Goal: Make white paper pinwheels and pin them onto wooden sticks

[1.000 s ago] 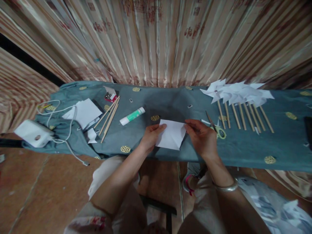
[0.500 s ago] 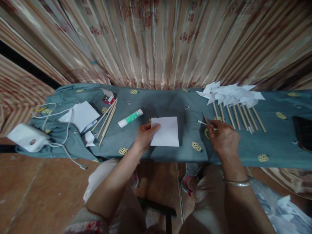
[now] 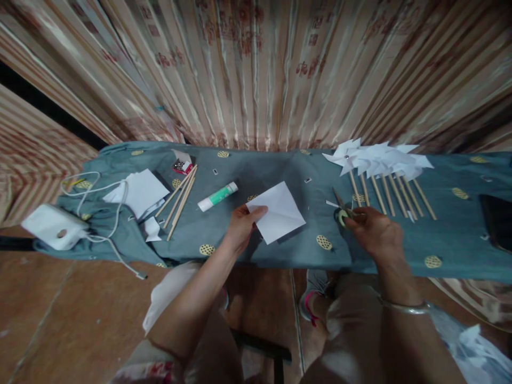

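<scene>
My left hand (image 3: pixel 242 226) pinches one side of a square sheet of white paper (image 3: pixel 282 213), thumb on top. The sheet is turned corner-up and shows faint diagonal creases. To the right, my right hand (image 3: pixel 378 232) has its fingers closed at the handles of a pair of scissors (image 3: pixel 339 205), whose blades point up and left. A thin white paper strip (image 3: pixel 331 203) lies beside the blades. Beyond the right hand, several white paper pinwheels (image 3: pixel 384 160) on wooden sticks lie overlapping in a row.
Left of the sheet lie a green-and-white glue stick (image 3: pixel 218 196), several wooden sticks (image 3: pixel 182 200), a small open box of pins (image 3: pixel 183 162), stacked white paper (image 3: pixel 146 192) and a white device (image 3: pixel 56 226) with a cable. A dark phone-like object (image 3: pixel 496 221) sits at far right.
The paper in my left hand has turned from square-on to a slanted diamond. My right hand has shifted slightly right, showing more of the scissors. The whole view has moved a little.
</scene>
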Demonstrator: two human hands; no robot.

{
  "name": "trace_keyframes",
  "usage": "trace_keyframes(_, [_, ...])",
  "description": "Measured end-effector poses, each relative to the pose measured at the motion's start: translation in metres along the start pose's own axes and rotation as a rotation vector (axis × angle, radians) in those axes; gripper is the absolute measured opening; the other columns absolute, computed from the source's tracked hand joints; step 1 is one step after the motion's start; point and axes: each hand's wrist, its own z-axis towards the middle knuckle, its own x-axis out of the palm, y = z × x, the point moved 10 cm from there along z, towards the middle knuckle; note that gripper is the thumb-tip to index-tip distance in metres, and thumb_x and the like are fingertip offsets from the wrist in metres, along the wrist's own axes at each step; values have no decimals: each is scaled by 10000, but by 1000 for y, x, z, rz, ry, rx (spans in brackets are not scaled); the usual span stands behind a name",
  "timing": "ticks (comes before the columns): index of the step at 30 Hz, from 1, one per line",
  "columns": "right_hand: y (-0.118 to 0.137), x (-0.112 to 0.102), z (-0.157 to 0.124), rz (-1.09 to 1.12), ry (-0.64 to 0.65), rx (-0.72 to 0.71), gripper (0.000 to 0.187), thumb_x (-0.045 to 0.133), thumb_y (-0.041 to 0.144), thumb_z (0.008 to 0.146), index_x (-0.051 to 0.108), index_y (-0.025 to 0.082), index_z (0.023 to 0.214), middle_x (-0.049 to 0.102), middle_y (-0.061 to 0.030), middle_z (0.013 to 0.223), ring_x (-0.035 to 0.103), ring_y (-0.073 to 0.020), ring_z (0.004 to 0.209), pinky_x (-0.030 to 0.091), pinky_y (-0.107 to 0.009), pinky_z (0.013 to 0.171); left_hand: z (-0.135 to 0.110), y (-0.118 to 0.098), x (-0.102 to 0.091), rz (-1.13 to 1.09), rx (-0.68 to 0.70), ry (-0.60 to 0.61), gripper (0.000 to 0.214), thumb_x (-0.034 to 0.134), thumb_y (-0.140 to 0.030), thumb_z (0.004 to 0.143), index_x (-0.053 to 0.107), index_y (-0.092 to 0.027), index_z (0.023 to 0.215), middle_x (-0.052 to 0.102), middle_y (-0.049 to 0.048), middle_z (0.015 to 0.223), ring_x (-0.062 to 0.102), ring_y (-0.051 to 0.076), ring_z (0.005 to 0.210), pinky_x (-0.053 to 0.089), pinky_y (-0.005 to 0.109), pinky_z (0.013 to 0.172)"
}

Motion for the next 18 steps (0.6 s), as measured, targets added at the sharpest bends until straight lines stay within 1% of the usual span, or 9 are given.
trace_keyframes(1, [-8,0,0,95,-3,114,220,727,367,675,699,200,815,711,-90,675,685,-286,646,523,-418,625,0,0,0,9,1,2,320,867,-271,553,707,-114,780,693,38,698,604,125,594,474,250,601])
trace_keyframes(3, [-9,11,-3,412,46,257,331,773,444,619,695,202,832,721,-61,709,686,-246,626,537,-368,568,0,-1,1,29,4,3,312,859,-305,572,687,-115,749,642,13,625,544,95,518,418,219,513])
trace_keyframes(5, [6,20,-5,596,86,272,410,788,509,601,690,203,855,717,-31,686,679,-206,588,535,-322,519,0,-3,2,45,3,-3,330,858,-343,583,668,-119,734,600,-7,579,487,69,462,343,193,440])
trace_keyframes(6, [14,24,-6,712,93,280,421,816,495,583,692,200,855,712,-21,668,670,-190,563,525,-301,496,1,-4,2,50,3,-10,341,859,-357,586,660,-121,730,580,-17,558,457,56,439,303,183,412])
trace_keyframes(8, [32,38,-11,891,164,303,416,856,468,570,704,206,853,711,-7,659,661,-164,550,495,-257,454,2,-7,1,51,12,-28,353,860,-375,591,640,-126,711,524,-45,508,385,31,398,232,170,380])
trace_keyframes(11, [57,60,-22,1037,281,353,390,841,497,622,726,214,866,716,-11,682,647,-135,561,464,-218,431,5,-11,1,33,46,-40,370,860,-394,598,606,-135,667,443,-78,463,306,10,375,170,169,368])
trace_keyframes(13, [71,72,-29,1105,312,376,392,839,494,630,732,224,893,717,-1,705,617,-110,548,452,-203,431,8,-13,2,17,68,-39,380,862,-402,593,599,-137,664,445,-78,472,308,10,378,162,171,369])
trace_keyframes(15, [85,82,-32,1158,318,367,401,825,504,647,730,234,927,710,10,733,614,-103,573,481,-214,479,10,-14,3,7,89,-34,382,865,-401,587,605,-134,673,458,-73,481,319,14,383,162,176,371])
trace_keyframes(18, [94,92,-31,1215,262,378,400,866,448,590,720,227,891,682,31,714,594,-98,580,496,-231,527,11,-14,6,-8,113,-17,368,861,-391,589,613,-131,669,468,-65,490,329,19,395,173,183,377])
